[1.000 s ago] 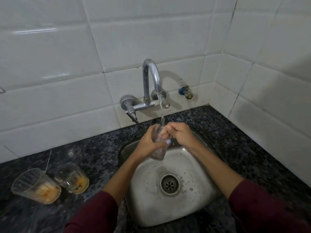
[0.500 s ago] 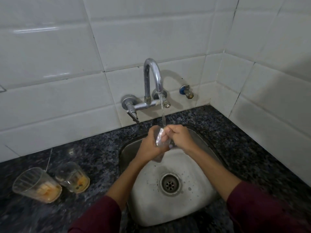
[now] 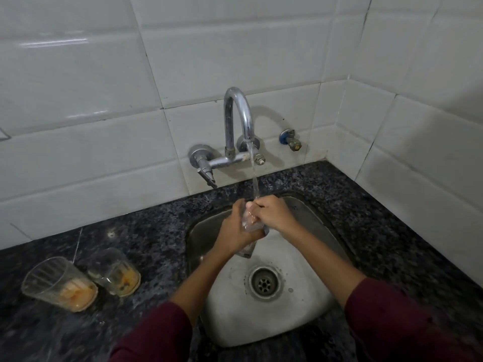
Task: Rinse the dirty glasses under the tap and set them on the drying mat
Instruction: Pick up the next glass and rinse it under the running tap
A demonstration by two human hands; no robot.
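Writing: none can be read on the glasses, the tap or the tiles.
Left hand: the left hand [image 3: 236,226] is curled round the side of the clear glass [image 3: 248,232], gripping it over the sink [image 3: 308,220]; its forearm rises from a maroon sleeve [image 3: 154,333].
Right hand: the right hand [image 3: 273,212] has its fingers bent into the mouth of the glass, thumb side against the rim, pinching the wall.
Glass: tilted, base low and toward the drain [image 3: 264,283], mouth just under the stream.
Water: a thin stream [image 3: 253,173] falls from the chrome tap [image 3: 239,118] onto the knuckles and rim.
Dirty glasses: two tumblers with orange residue, the left tumbler [image 3: 58,284] and the right tumbler [image 3: 113,274], stand just beside each other on the speckled dark counter [image 3: 146,231], well apart from the sink.
Wall: white tiles [image 3: 78,142], with a small blue-handled valve [image 3: 290,139] right of the tap.
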